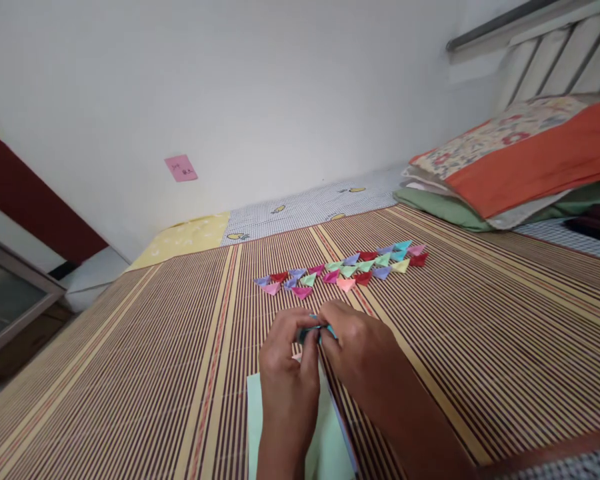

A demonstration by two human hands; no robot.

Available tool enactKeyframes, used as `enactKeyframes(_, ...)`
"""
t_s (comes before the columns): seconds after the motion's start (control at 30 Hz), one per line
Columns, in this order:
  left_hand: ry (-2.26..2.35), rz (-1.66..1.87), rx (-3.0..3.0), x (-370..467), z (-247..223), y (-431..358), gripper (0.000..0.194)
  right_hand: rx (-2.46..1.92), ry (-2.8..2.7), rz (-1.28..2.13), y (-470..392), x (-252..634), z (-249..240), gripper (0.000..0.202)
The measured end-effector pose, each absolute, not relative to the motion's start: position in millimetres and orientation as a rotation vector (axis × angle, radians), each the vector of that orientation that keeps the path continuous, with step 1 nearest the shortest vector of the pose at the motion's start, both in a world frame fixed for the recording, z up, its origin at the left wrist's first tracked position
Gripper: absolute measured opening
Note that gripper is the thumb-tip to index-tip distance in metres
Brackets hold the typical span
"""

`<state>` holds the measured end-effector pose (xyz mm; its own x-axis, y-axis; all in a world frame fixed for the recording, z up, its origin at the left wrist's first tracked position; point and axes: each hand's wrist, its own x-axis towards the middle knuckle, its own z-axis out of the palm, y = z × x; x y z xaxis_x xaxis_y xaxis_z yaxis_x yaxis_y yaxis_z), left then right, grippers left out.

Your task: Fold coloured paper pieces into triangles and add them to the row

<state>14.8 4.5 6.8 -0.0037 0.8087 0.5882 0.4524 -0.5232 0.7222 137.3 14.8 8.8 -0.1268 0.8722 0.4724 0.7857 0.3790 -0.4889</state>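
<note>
Between the fingertips of both hands is a small teal piece of folded paper, mostly covered by the fingers. My left hand pinches it from the left, thumb and forefinger closed on it. From the other side my right hand grips its right end. Below the hands lies a pale green sheet of paper, partly hidden by my left forearm. Just beyond the fingers, several small folded paper triangles in pink, red, purple, green, yellow and blue lie in rough rows.
A striped bamboo mat covers the bed. Pillows in orange and floral cloth are stacked at the far right. A pink note is stuck to the white wall. A yellow cloth shows at the far left edge.
</note>
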Motion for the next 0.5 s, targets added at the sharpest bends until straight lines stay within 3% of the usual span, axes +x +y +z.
enactKeyframes(0.1,1.27,1.481,1.724,11.2,6.5,5.3,0.014,-1.455,-1.923,0.136,15.1,138.7,7.7,0.014)
enactKeyframes(0.3,1.109,1.307,1.241,7.6,8.7,5.3,0.053,-1.443,-1.936,0.152,20.0,140.2,2.9,0.012)
enactKeyframes(0.5,1.121,1.268,1.157,14.6,-0.8,10.8,0.04,-1.435,-1.984,0.21,23.1,136.4,3.2,0.011)
